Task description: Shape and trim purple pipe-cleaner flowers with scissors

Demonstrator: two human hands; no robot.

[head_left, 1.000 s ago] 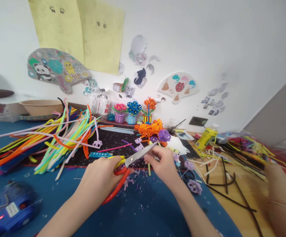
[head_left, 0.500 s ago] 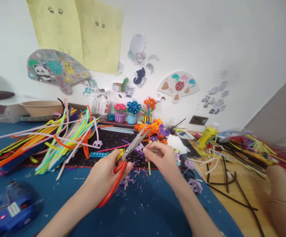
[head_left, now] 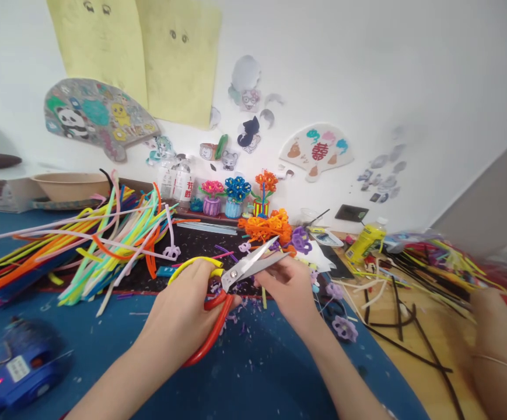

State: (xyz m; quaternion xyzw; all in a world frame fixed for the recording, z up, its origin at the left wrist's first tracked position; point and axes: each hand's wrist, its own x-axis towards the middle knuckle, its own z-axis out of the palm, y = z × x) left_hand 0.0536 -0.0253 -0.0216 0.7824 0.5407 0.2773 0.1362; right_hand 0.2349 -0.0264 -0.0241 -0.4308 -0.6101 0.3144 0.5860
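Observation:
My left hand [head_left: 187, 315] grips scissors [head_left: 240, 269] with one red and one yellow handle loop. Their blades are parted and point up and right, one crossing in front of the fingers of my right hand [head_left: 290, 291]. Those fingers are pinched together; a purple pipe-cleaner flower [head_left: 301, 240] shows just beyond them and appears held there, though its stem is hidden. Behind the blades lies a pile of orange pipe-cleaner pieces [head_left: 266, 226]. Purple fuzz scraps [head_left: 244, 324] litter the blue table cover [head_left: 271, 379] below my hands.
A bundle of coloured pipe cleaners [head_left: 104, 251] lies left, above a blue glue gun [head_left: 17, 367] with a lit red light. Finished flower pots [head_left: 234, 208] stand by the wall. At right are a yellow bottle [head_left: 366, 240], black pipe cleaners [head_left: 428, 356] and another person's hand [head_left: 496, 321].
The scissors have swung rightward and lower, and a blade now overlaps my right fingers. The purple flower has shifted slightly right and down with my right hand.

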